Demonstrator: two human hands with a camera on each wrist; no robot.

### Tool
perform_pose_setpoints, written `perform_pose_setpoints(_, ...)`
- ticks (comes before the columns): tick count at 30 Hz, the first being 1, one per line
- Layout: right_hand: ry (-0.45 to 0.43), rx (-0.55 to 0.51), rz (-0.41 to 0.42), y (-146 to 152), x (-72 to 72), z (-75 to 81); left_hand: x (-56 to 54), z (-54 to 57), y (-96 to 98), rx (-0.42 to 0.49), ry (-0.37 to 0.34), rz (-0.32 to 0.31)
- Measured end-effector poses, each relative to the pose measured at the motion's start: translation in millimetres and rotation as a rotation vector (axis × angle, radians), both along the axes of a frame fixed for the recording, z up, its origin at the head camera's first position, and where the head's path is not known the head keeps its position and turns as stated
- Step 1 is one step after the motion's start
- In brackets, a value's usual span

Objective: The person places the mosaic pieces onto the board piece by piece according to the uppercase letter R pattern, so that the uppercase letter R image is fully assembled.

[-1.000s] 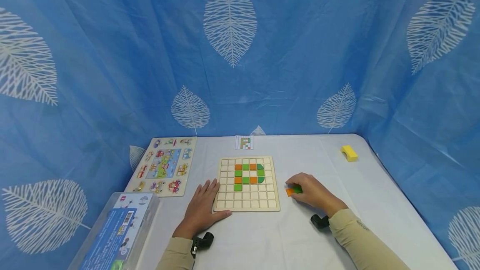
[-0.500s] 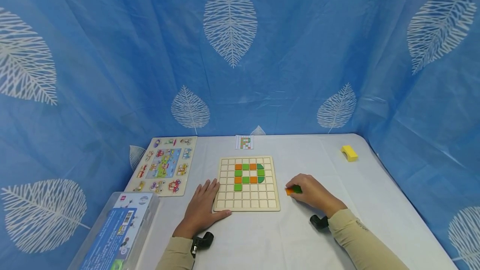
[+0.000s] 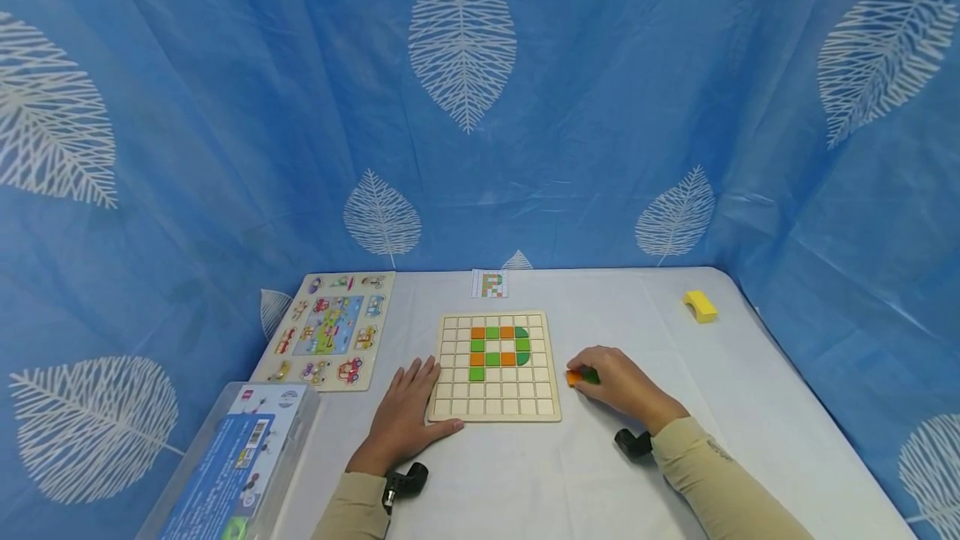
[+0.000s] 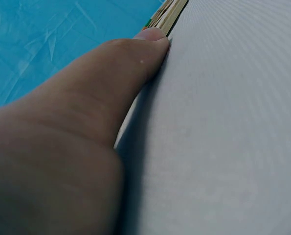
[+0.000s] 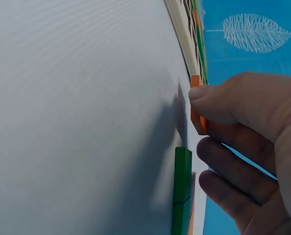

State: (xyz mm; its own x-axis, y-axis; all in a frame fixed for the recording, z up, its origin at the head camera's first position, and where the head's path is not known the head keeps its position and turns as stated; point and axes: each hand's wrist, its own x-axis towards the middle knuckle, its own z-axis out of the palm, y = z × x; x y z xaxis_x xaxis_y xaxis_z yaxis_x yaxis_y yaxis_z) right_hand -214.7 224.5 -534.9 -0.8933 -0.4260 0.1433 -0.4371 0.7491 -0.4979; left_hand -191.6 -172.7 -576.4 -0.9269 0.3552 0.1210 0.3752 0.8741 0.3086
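Observation:
A wooden grid board [image 3: 495,408] lies on the white table in the head view. Orange, light green and dark green tiles form a P-like shape on it. My left hand [image 3: 405,419] rests along its left edge, fingers spread and fairly straight, the thumb at the near corner. Beside the board's right edge, my right hand [image 3: 618,382] pinches an orange square tile [image 5: 199,117] between thumb and finger. The other fingers are loosely bent. Below them in the right wrist view, green tiles [image 5: 182,186] lie on the table, apart from the orange one.
A printed pattern card [image 3: 490,283] lies behind the board. To the left are a vehicle picture puzzle [image 3: 330,327] and a clear plastic box [image 3: 240,457] with a printed blue-and-white sheet. A yellow arch block [image 3: 701,307] sits at the far right. Blue curtains [image 3: 562,107] enclose the table.
My right hand has shifted slightly left toward the board, with the orange tile in its pinch moving away from the green ones. The left hand has stayed in place.

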Motion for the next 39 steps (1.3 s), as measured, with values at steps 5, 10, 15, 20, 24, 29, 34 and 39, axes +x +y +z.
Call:
perform_pose_setpoints(5, 0.021, -0.030, 0.004, -5, -0.2, 0.6, -0.4, 0.1, 0.1, 0.001, -0.002, 0.002)
perform_pose_setpoints(10, 0.061, -0.054, 0.026, -11, 0.2, 1.1, 0.8, 0.9, 0.9, 0.011, 0.003, 0.007)
perform_pose_setpoints(15, 0.070, -0.068, 0.035, -19, -0.8, 1.3, 1.8, 1.9, 2.1, 0.010, 0.005, 0.013)
perform_pose_setpoints(20, 0.072, -0.094, 0.061, -30, -0.5, 1.5, 1.8, 1.8, 2.5, 0.015, 0.004, 0.012)
perform_pose_setpoints(24, 0.069, -0.112, 0.082, -42, 0.2, 1.2, 1.8, 2.3, 2.3, 0.018, 0.001, 0.013)
perform_pose_setpoints(29, 0.082, -0.140, 0.118, -57, 0.3, -1.4, 1.8, 1.4, 1.9, 0.013, 0.000, 0.016)
perform_pose_setpoints(34, 0.089, -0.167, 0.140, -70, 0.8, -1.9, 2.0, 1.4, 2.1, 0.015, -0.002, 0.017)
perform_pose_setpoints(39, 0.092, -0.180, 0.138, -81, 1.0, -3.8, 1.6, 1.5, 1.4, 0.013, -0.009, 0.017)
